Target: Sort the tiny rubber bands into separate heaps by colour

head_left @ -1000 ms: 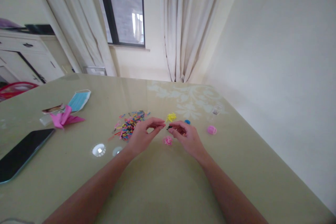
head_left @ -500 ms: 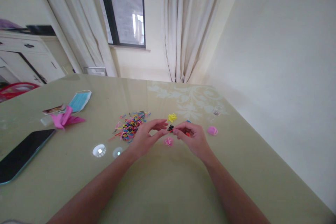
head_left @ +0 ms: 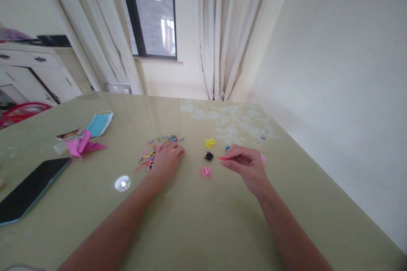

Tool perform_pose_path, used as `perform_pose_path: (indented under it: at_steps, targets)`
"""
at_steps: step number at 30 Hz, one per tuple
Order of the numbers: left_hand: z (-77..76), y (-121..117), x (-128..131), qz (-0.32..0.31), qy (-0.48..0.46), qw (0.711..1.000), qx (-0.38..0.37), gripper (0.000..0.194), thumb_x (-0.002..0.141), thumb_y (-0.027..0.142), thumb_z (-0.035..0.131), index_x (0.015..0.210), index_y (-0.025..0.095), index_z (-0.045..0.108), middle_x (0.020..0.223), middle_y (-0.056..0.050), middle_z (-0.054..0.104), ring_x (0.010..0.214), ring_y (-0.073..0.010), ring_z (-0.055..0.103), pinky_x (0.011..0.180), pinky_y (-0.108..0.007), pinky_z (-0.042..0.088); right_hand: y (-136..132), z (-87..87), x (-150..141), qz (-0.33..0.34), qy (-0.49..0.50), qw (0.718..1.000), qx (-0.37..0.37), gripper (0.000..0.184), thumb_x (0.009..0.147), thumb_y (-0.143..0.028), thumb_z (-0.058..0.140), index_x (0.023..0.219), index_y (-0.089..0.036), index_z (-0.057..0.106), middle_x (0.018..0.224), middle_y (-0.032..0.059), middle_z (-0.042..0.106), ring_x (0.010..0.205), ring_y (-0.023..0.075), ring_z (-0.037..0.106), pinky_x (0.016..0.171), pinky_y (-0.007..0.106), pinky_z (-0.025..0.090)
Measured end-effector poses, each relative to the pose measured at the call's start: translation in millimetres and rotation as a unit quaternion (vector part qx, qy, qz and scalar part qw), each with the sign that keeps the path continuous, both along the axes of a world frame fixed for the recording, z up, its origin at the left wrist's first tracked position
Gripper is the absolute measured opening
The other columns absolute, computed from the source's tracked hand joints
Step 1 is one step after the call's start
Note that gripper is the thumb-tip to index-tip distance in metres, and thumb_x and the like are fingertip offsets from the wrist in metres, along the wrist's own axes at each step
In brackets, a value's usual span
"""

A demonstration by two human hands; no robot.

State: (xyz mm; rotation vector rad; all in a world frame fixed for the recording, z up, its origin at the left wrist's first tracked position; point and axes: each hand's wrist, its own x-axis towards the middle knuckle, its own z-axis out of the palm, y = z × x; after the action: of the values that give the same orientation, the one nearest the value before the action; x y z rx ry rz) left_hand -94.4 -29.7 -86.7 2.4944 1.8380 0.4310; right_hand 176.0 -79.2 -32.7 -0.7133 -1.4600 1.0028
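Observation:
My left hand [head_left: 168, 159] rests palm down on a pile of mixed coloured small rubber bands [head_left: 148, 163], its fingers laid over them and the fingertips partly hidden. Thumb and forefinger of my right hand [head_left: 246, 165] are pinched together, with a thin red rubber band [head_left: 221, 159] showing at their tips. Close by lie small sorted heaps: yellow bands [head_left: 209, 142], black bands [head_left: 208, 156] and pink bands [head_left: 206, 172]. A few blue bands [head_left: 227, 148] peek out behind my right hand, which also covers most of a round pink thing [head_left: 263, 158].
On the left of the glossy table [head_left: 197, 228] are a phone [head_left: 33, 188], a pink folded-paper shape [head_left: 83, 146] and a blue face mask [head_left: 100, 124]. A small clear object [head_left: 263, 135] stands at the right. A wall [head_left: 343, 93] runs along the right side.
My left hand has moved left from the black heap onto the mixed pile. My right hand has drawn back to the right, uncovering the black bands; red now shows at its fingertips.

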Motion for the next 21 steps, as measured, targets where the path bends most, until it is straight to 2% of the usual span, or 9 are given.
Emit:
perform_pose_path:
  at_steps: [4,7,10,12,14,16,19,21]
  targets:
    - [-0.5,1.3,-0.1,0.003,0.0,1.0,0.001,0.026,0.102,0.023,0.053,0.102,0.022,0.078,0.113,-0.011,0.077,0.117,-0.0333,0.066,0.102,-0.049,0.044,0.3,1.8,3.6,0.003,-0.012,1.0,0.006,0.011,0.077,-0.026,0.094,0.082,-0.028,0.085,0.073,0.0007,0.071,0.069,0.0156,0.062,0.061,0.029,0.048]
    - [-4.3,1.8,-1.4,0.003,0.002,1.0,0.024,0.025,0.102,0.022,0.052,0.1,0.022,0.077,0.111,-0.012,0.077,0.116,-0.0339,0.066,0.101,-0.049,0.044,5.2,0.4,11.0,-0.01,-0.049,0.999,-0.017,0.012,0.077,-0.033,0.093,0.083,-0.026,0.085,0.075,0.002,0.072,0.068,0.0162,0.062,0.059,0.03,0.048]
    - [-7.8,3.1,-2.9,0.001,-0.003,0.999,0.045,0.025,0.102,0.019,0.051,0.099,0.02,0.075,0.109,-0.014,0.076,0.115,-0.0347,0.066,0.099,-0.05,0.045,17.0,-6.2,25.6,-0.059,-0.16,0.984,-0.056,0.018,0.081,-0.04,0.087,0.086,-0.023,0.084,0.075,0.0036,0.074,0.063,0.0167,0.06,0.057,0.03,0.046]
    - [-7.7,4.5,-2.8,0.006,-0.022,0.998,0.055,0.024,0.102,0.019,0.05,0.099,0.019,0.074,0.108,-0.014,0.077,0.113,-0.0353,0.066,0.098,-0.05,0.046,26.3,-12.5,37.0,-0.111,-0.266,0.956,-0.055,0.015,0.083,-0.037,0.083,0.083,-0.022,0.084,0.073,0.0042,0.075,0.062,0.0169,0.059,0.058,0.031,0.045]
    - [-5.0,5.6,-1.0,0.002,-0.078,0.995,0.069,0.021,0.102,0.02,0.052,0.098,0.019,0.073,0.105,-0.013,0.077,0.109,-0.0335,0.068,0.096,-0.048,0.048,34.1,-18.7,46.4,-0.156,-0.366,0.916,-0.044,0.008,0.082,-0.03,0.08,0.079,-0.023,0.083,0.075,0.0049,0.076,0.062,0.0173,0.059,0.062,0.032,0.045]
    - [-0.3,5.5,2.5,-0.027,-0.176,0.98,0.085,0.019,0.102,0.024,0.055,0.096,0.02,0.073,0.1,-0.01,0.078,0.101,-0.0286,0.069,0.094,-0.044,0.05,38.7,-23.6,51.6,-0.17,-0.427,0.887,-0.046,0.006,0.08,-0.024,0.078,0.076,-0.023,0.083,0.076,0.0051,0.077,0.064,0.0179,0.06,0.064,0.032,0.046]
    - [7.7,2.2,9.6,-0.072,-0.343,0.932,0.095,0.019,0.101,0.031,0.059,0.098,0.022,0.075,0.096,-0.006,0.078,0.094,-0.0224,0.07,0.089,-0.037,0.054,40.1,-27.5,52.7,-0.168,-0.45,0.874,-0.065,0.008,0.078,-0.02,0.077,0.076,-0.023,0.084,0.075,0.0047,0.077,0.066,0.0188,0.062,0.063,0.031,0.045]
    - [12.0,-1.3,14.2,-0.08,-0.44,0.892,0.069,0.02,0.098,0.037,0.063,0.099,0.022,0.077,0.097,-0.006,0.079,0.092,-0.0212,0.071,0.086,-0.035,0.056,39.7,-28.5,52.7,-0.169,-0.454,0.872,-0.074,0.008,0.078,-0.02,0.078,0.076,-0.024,0.084,0.075,0.0047,0.077,0.066,0.0191,0.063,0.062,0.031,0.044]
